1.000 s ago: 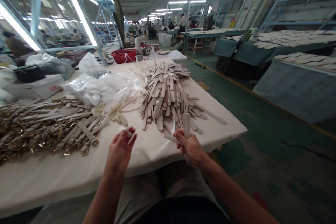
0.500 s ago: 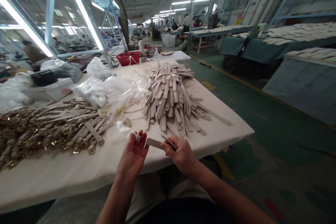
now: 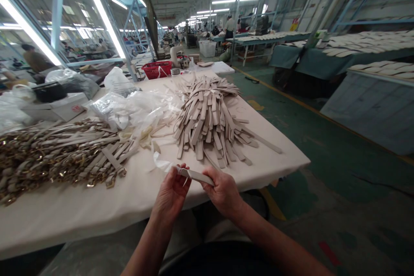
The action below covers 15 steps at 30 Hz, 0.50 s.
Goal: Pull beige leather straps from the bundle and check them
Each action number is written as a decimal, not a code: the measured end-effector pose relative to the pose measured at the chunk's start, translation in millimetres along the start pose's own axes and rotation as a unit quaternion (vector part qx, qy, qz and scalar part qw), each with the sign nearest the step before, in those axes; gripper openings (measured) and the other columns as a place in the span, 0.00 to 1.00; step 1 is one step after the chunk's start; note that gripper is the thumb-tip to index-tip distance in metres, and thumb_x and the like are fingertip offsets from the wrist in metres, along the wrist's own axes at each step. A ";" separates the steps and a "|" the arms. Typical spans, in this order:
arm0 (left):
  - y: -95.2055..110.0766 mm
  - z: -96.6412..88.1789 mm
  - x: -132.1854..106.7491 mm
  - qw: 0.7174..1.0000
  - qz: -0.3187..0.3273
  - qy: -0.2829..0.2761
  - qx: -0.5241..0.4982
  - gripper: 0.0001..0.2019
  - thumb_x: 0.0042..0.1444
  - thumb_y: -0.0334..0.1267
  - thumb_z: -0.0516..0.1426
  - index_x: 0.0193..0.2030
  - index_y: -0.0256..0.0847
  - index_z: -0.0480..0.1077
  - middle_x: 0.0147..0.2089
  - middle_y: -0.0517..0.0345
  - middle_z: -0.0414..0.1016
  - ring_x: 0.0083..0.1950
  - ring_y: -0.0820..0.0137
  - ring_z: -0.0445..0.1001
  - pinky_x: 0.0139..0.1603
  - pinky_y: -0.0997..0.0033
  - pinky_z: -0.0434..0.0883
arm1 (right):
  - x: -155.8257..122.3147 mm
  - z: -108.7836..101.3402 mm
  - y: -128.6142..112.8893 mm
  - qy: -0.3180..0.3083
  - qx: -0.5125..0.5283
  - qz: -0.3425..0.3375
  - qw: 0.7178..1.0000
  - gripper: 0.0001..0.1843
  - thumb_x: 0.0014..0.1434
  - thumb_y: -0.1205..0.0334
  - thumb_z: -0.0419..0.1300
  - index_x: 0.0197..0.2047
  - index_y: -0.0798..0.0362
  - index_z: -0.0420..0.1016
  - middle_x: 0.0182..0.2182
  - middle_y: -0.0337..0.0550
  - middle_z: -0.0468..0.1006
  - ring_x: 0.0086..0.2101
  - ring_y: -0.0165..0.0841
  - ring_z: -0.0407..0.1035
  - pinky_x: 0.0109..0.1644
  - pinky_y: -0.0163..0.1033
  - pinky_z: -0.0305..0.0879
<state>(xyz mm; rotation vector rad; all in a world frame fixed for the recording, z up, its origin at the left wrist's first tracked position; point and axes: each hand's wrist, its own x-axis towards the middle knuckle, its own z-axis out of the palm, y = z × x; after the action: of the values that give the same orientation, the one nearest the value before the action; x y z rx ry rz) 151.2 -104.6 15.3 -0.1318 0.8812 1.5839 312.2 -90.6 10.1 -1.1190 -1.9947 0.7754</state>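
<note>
Since the last frame, left hand (image 3: pixel 171 192) has met the strap (image 3: pixel 201 177); there was a gap between them then. Strap is now in the air between both hands, just off the desk's (image 3: pixel 145 207) near edge. Right hand's (image 3: pixel 224 192) grip clamped on the near end, likely as anchor; left grip pinched on the far end, probably to steady it. Thin pale loop (image 3: pixel 188 175) at the strap, white strip (image 3: pixel 162 164) trailing off left fingers. Loose strap pile (image 3: pixel 207 120) just beyond, ends fanned toward the person, presumably for easy picking. Buckled straps (image 3: pixel 64 155) heaped well left, seemingly to keep them separate.
</note>
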 end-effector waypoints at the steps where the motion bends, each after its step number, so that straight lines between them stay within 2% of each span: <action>1: -1.2 -2.0 1.0 1.000 -0.002 -0.004 0.004 0.13 0.65 0.30 0.54 0.30 0.37 0.75 0.34 0.53 0.81 0.36 0.69 0.80 0.40 0.69 0.77 | 0.0 -0.3 0.9 0.000 -0.011 -0.001 1.000 0.04 0.60 0.61 0.56 0.35 0.50 0.71 0.26 0.37 0.74 0.28 0.33 0.68 0.33 0.35 0.54; 6: -6.6 -10.1 4.0 0.999 0.008 -0.031 0.039 0.05 0.54 0.32 0.65 0.29 0.38 0.74 0.33 0.57 0.81 0.34 0.72 0.79 0.40 0.72 0.77 | -1.2 3.0 3.9 0.010 -0.063 -0.017 0.998 0.06 0.62 0.61 0.56 0.35 0.50 0.71 0.26 0.39 0.77 0.28 0.34 0.69 0.32 0.36 0.52; 11: -20.9 -17.7 3.0 0.992 0.027 -0.074 0.102 0.14 0.39 0.36 0.74 0.31 0.36 0.77 0.35 0.56 0.80 0.36 0.70 0.78 0.39 0.72 0.77 | 3.2 11.8 0.0 -0.006 -0.061 -0.013 0.998 0.09 0.65 0.59 0.54 0.36 0.52 0.72 0.29 0.43 0.78 0.30 0.35 0.70 0.34 0.36 0.55; 13: -22.6 -19.9 2.8 0.989 0.027 -0.083 0.120 0.16 0.36 0.37 0.75 0.31 0.35 0.77 0.34 0.56 0.80 0.36 0.70 0.78 0.40 0.74 0.76 | 3.5 7.7 0.6 -0.040 -0.009 0.011 0.999 0.14 0.67 0.55 0.52 0.35 0.52 0.72 0.29 0.43 0.78 0.31 0.36 0.71 0.34 0.36 0.57; 15: -16.7 -22.5 4.5 0.989 0.039 -0.073 0.124 0.17 0.35 0.38 0.75 0.30 0.34 0.77 0.33 0.56 0.80 0.35 0.72 0.78 0.38 0.76 0.76 | -3.0 -3.3 6.0 -0.129 0.082 0.043 0.987 0.19 0.69 0.49 0.50 0.34 0.53 0.71 0.27 0.42 0.77 0.27 0.34 0.69 0.32 0.35 0.59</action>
<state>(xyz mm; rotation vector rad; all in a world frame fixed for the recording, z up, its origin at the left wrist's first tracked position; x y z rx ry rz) 156.2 -115.2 -10.5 0.1942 0.9691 1.5213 318.7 -90.1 6.4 -1.0565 -2.0583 1.1583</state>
